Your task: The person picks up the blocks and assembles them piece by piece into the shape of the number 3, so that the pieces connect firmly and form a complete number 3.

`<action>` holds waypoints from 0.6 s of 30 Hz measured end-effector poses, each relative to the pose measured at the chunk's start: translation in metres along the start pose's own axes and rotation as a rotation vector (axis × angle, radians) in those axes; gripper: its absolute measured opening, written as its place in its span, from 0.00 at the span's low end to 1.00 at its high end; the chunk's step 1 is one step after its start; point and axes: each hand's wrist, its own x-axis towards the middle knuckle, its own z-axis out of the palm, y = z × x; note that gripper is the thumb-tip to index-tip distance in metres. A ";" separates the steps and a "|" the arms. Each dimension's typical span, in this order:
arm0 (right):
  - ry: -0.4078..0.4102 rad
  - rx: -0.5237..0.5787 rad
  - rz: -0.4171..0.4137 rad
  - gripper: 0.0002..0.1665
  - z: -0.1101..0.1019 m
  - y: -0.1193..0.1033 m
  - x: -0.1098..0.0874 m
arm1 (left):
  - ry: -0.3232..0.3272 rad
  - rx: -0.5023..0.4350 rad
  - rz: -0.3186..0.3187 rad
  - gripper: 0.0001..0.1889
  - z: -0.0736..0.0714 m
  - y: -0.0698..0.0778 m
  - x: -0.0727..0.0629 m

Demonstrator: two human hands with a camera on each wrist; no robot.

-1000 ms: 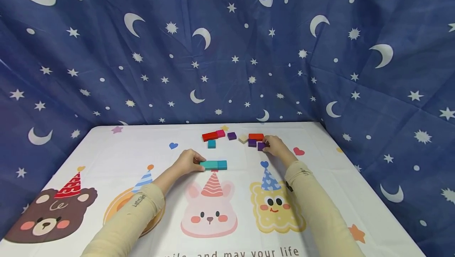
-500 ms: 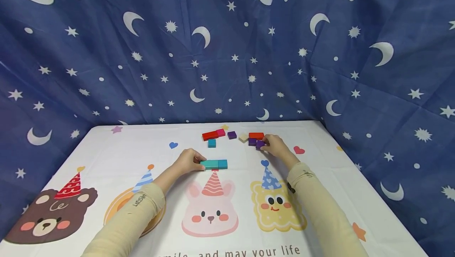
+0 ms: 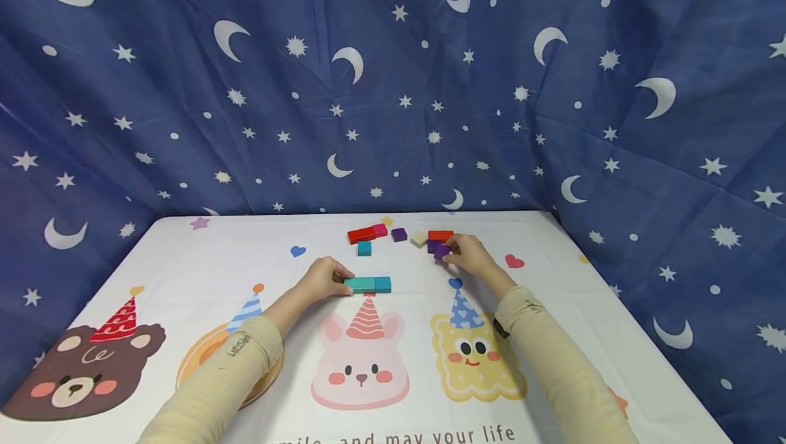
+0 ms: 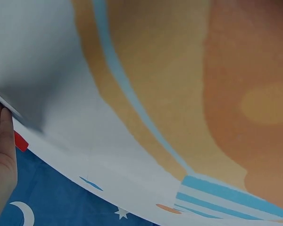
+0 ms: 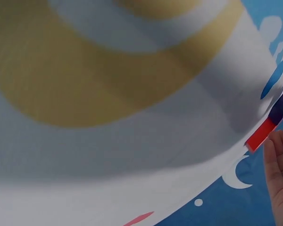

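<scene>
Clock read on the head view, 12 being the far side. Left hand [image 3: 321,279] is pinching the teal block [image 3: 360,285] by its 9 o'clock end, thumb on the near side, fingers curling behind, gap only block-wide. Blue block [image 3: 383,285] is touching the teal one at 3 o'clock; no fingers are touching it. Right hand [image 3: 473,256] is grasping a purple block [image 3: 441,252] between thumb and fingers, fingers nearly closing; cannot tell if it is resting on the worktop [image 3: 419,321]. A second purple block [image 3: 432,246] is sitting just beside it at 10 o'clock, the orange-red block [image 3: 440,234] at 12. Beige block [image 3: 419,240] is lying near at 10, a third purple block [image 3: 399,234] farther out. Small blue block [image 3: 364,249] is lying at 12 from the teal one; beyond it the red block [image 3: 360,234] is meeting the pink block [image 3: 380,230], pink sitting between 2 and 3 o'clock
</scene>
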 end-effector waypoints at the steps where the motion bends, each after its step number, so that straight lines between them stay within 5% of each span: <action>1: -0.002 0.002 -0.006 0.18 0.001 -0.001 0.001 | 0.002 0.000 0.002 0.16 -0.001 0.000 0.000; 7: -0.011 0.012 -0.020 0.17 0.004 -0.007 0.003 | 0.008 0.009 0.043 0.15 -0.002 -0.001 -0.001; 18: -0.042 0.063 -0.081 0.17 0.013 -0.023 0.008 | -0.003 -0.001 -0.017 0.16 -0.001 -0.002 -0.002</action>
